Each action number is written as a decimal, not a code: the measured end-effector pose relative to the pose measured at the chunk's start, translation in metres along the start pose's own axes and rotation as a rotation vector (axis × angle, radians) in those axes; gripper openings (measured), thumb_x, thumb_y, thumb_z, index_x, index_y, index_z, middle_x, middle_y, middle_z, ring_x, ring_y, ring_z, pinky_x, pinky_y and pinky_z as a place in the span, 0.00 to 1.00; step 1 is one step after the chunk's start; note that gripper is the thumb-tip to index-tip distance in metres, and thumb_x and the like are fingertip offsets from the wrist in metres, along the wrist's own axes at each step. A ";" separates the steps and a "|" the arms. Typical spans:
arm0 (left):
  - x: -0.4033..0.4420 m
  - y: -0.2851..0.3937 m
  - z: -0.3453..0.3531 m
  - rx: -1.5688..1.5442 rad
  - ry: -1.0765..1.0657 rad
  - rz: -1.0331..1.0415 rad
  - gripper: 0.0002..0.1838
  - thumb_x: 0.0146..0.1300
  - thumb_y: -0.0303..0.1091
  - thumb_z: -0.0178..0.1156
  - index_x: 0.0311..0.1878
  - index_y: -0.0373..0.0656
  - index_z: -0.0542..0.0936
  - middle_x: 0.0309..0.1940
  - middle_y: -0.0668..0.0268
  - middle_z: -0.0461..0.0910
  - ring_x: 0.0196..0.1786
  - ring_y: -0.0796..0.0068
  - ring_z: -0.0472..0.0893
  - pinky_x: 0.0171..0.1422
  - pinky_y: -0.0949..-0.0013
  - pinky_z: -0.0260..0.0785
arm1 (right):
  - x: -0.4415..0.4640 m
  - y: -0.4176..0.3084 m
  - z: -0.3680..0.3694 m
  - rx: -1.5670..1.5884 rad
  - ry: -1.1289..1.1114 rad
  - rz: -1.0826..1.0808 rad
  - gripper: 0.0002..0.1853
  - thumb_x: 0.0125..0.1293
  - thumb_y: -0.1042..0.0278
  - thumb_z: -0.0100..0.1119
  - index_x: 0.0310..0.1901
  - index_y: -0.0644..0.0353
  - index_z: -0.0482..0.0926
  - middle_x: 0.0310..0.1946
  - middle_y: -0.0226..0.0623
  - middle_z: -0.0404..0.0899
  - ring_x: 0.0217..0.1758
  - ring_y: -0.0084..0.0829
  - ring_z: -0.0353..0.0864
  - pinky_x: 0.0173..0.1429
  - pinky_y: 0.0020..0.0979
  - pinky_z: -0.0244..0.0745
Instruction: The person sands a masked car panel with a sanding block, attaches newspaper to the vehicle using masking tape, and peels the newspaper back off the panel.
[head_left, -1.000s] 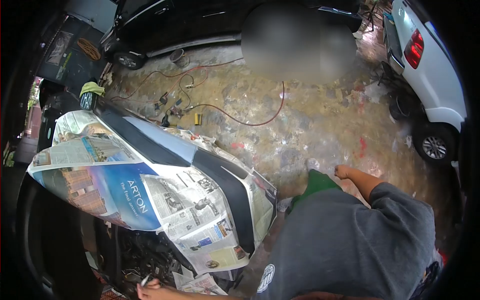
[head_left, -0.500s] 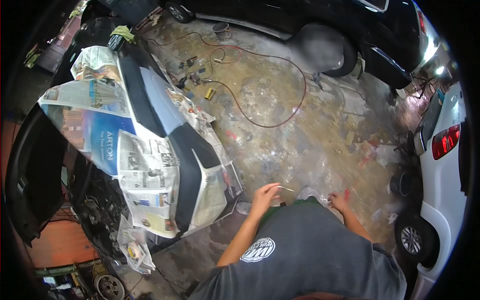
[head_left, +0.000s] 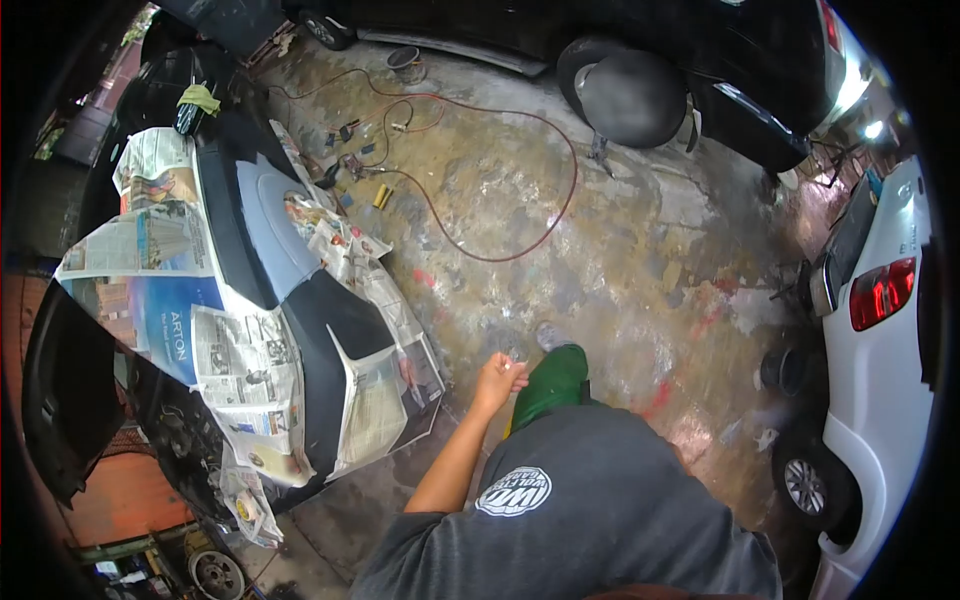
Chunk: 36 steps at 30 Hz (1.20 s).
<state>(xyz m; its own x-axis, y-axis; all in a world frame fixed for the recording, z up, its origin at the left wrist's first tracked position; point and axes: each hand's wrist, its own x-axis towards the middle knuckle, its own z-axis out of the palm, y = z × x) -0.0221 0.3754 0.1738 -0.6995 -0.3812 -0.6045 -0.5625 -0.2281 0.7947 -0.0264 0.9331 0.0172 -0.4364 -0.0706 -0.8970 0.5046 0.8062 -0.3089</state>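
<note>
Moderate light falls over the floor (head_left: 620, 240), where scattered pale glints show on the mottled surface, while a small lamp (head_left: 873, 130) burns white at upper right and the newspaper (head_left: 235, 370) and white vehicle (head_left: 885, 410) read bright against deep shadow in the engine bay (head_left: 178, 425) and along the black vehicle (head_left: 735, 45). The wide lens bends straight lines into curves and sinks the corners into black; a smooth grey blur patch (head_left: 633, 98) hides one spot near the top, and fine detail softens at the left hand's (head_left: 497, 382) fingertips.
</note>
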 end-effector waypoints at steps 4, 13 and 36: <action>0.074 -0.090 -0.001 0.305 0.081 0.022 0.13 0.72 0.28 0.63 0.54 0.37 0.72 0.31 0.54 0.86 0.30 0.62 0.87 0.33 0.62 0.82 | 0.020 -0.054 -0.027 -0.034 0.027 -0.102 0.12 0.72 0.66 0.55 0.46 0.67 0.81 0.35 0.47 0.85 0.35 0.41 0.87 0.36 0.39 0.81; 0.158 -0.094 0.013 0.515 -0.171 -0.539 0.24 0.80 0.43 0.48 0.47 0.29 0.83 0.37 0.44 0.88 0.41 0.48 0.88 0.52 0.49 0.80 | 0.047 -0.189 -0.159 0.186 0.243 -0.163 0.14 0.71 0.66 0.55 0.48 0.68 0.83 0.39 0.48 0.87 0.41 0.44 0.87 0.43 0.41 0.82; 0.108 -0.064 0.198 0.507 0.571 -0.444 0.29 0.68 0.60 0.62 0.41 0.38 0.89 0.38 0.46 0.88 0.43 0.45 0.87 0.53 0.47 0.76 | 0.444 -0.284 -0.468 -0.124 -0.169 -0.164 0.10 0.69 0.65 0.55 0.39 0.61 0.83 0.30 0.44 0.85 0.31 0.38 0.87 0.31 0.44 0.80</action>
<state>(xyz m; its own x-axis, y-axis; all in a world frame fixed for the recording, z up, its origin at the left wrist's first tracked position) -0.1490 0.5267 0.0466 -0.1192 -0.7721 -0.6242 -0.9525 -0.0885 0.2913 -0.7122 0.9476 -0.1454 -0.3687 -0.2953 -0.8814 0.3377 0.8409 -0.4229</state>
